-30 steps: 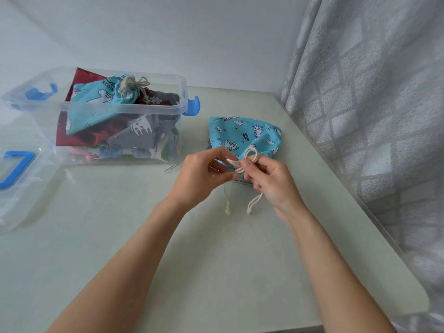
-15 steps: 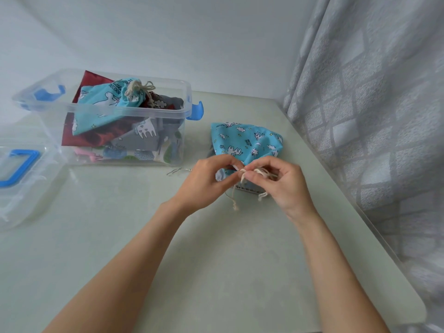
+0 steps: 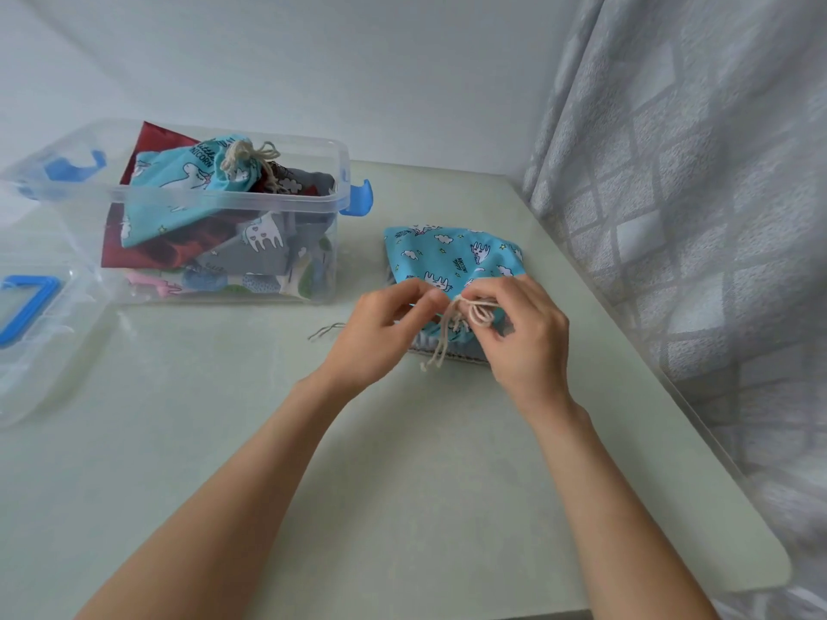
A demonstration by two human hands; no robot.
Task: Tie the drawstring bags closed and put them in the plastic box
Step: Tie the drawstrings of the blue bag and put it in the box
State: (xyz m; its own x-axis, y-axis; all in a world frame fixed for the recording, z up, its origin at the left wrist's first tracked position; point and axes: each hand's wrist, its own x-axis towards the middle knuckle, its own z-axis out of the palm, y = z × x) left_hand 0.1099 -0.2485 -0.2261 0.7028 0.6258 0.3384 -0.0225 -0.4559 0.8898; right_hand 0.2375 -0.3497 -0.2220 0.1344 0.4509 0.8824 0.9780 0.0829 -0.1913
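Both hands, left hand (image 3: 380,326) and right hand (image 3: 521,326), pinch the drawstring (image 3: 470,311) in their grip, mid-knot; the blue bag (image 3: 452,257) lies just beyond. Next: cinch tight, then carry left to the plastic box (image 3: 286,201).

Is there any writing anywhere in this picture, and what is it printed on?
"Little UNICORN": printed in dark letters on the tied blue bag lying on top in the plastic box.
Small dark print on the blue bag on the table, probably the same words, too small to read for certain.
No other writing shows.
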